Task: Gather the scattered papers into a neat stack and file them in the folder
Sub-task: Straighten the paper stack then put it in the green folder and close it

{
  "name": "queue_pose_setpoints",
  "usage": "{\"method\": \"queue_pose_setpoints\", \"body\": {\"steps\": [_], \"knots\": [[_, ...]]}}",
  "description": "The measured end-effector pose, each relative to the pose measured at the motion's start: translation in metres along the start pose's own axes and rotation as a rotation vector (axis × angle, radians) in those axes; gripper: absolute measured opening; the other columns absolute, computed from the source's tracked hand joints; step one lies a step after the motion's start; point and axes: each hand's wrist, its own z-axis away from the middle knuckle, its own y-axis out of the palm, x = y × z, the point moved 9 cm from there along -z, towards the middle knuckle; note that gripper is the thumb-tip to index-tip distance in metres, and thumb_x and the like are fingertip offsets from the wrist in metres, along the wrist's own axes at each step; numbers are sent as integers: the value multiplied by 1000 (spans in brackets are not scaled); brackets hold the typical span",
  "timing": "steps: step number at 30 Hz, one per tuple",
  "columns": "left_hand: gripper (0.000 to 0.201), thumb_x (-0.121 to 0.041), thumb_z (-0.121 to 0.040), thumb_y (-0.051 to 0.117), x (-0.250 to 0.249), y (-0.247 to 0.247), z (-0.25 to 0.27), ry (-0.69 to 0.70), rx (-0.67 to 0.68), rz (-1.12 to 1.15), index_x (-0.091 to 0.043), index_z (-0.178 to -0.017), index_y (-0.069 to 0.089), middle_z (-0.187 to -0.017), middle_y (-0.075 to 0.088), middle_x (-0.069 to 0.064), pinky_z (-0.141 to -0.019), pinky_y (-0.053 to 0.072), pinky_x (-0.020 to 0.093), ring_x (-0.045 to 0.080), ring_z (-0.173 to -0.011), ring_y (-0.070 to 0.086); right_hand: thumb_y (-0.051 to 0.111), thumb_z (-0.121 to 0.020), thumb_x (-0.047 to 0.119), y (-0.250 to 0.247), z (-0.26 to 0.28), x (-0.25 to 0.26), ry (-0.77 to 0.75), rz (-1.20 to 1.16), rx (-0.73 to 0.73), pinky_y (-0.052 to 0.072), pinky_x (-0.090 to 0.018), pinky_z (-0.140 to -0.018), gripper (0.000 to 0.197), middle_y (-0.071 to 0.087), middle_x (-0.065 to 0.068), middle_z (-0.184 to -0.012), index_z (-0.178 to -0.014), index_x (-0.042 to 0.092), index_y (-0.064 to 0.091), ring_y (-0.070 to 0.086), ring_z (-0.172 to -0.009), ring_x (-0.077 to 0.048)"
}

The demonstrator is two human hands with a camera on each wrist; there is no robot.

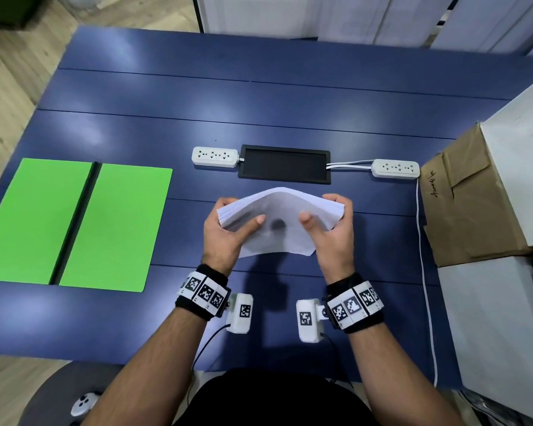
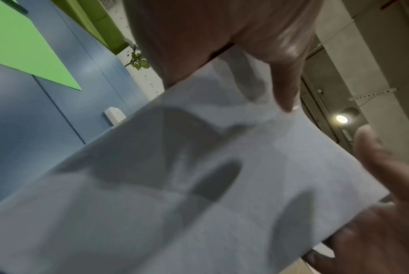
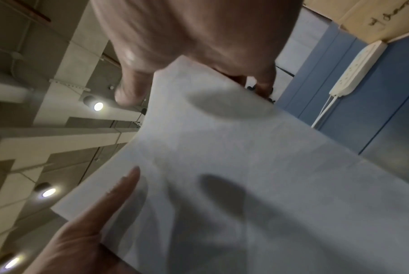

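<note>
I am looking down at a blue table [image 1: 197, 96] that fills most of the head view. The green folder [image 1: 74, 222] lies open and flat on its left part, well apart from my hands, with a dark spine down its middle. At the table's right edge sits a brown cardboard box [image 1: 471, 198]. A black rectangular panel [image 1: 285, 164] is set in the tabletop ahead of me, with a white power strip [image 1: 214, 156] touching its left end and a second strip [image 1: 396, 168] just beside its right end, joined by white cables.

Between the panel and my body, I hold the papers [image 1: 277, 216] as one white stack above the table. The stack bows upward in the middle like an arch, its layered edges showing on both sides.

My left hand [image 1: 228, 232] grips the stack's left side, thumb [image 1: 254, 221] pressed on top and fingers curled underneath. My right hand [image 1: 333, 229] grips the right side the same way, thumb on top, fingers wrapped round the far edge. The wrist views, blurred, show each thumb lying on the sheet [image 2: 198, 185] [image 3: 245, 176].
</note>
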Motion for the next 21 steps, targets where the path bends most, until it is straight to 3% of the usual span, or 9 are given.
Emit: {"method": "queue_pose_setpoints", "body": {"steps": [3, 5, 7, 9, 13, 18, 21], "knots": [[39, -7, -73, 89, 19, -3, -5, -85, 12, 44, -2, -106, 68, -96, 77, 3, -80, 60, 35, 20, -87, 72, 90, -69, 38, -5, -7, -18, -12, 61, 66, 50, -49, -101, 70, 58, 0, -128, -124, 42, 48, 60, -117, -25], [32, 3, -76, 85, 35, -2, -6, -167, 59, 50, 0, -105, 72, -94, 79, 7, -77, 59, 33, 20, -84, 75, 86, -75, 18, -8, -12, -36, 39, 15, 99, 52, -44, -99, 66, 62, -1, -123, -128, 35, 50, 63, -111, -20], [33, 2, -71, 84, 52, -1, -6, -233, 93, 36, -10, -100, 75, -93, 80, 3, -77, 58, 30, 18, -84, 75, 79, -81, 7, -5, -14, -57, 114, 1, 128, 52, -43, -101, 58, 67, -3, -121, -131, 21, 54, 65, -111, -18], [35, -2, -66, 82, 66, -5, -6, -292, 89, 33, -14, -99, 74, -96, 79, 5, -78, 58, 32, 20, -87, 74, 76, -85, 3, -2, -16, -72, 164, -12, 141, 51, -42, -104, 50, 69, -8, -123, -131, 8, 58, 66, -115, -21], [41, 0, -64, 79, 82, -7, -6, -351, 78, 44, -5, -103, 73, -97, 76, 10, -77, 58, 31, 20, -87, 72, 73, -86, 0, -2, -21, -82, 218, -147, 159, 53, -31, -95, 45, 68, -17, -125, -128, 1, 58, 66, -114, -25], [39, 11, -68, 73, 93, -4, -1, -385, 55, 58, -1, -105, 69, -91, 78, 4, -71, 58, 26, 19, -84, 74, 71, -87, -2, 5, -14, -96, 301, -160, 165, 52, -20, -87, 29, 77, 8, -103, -108, 19, 69, 70, -99, -6], [40, 10, -66, 72, 97, -7, -1, -403, 35, 62, 2, -105, 69, -91, 76, 8, -70, 58, 24, 18, -81, 74, 69, -90, 1, 5, -15, -104, 315, -160, 161, 54, -21, -88, 25, 77, 4, -105, -111, 15, 69, 71, -101, -9]]}}
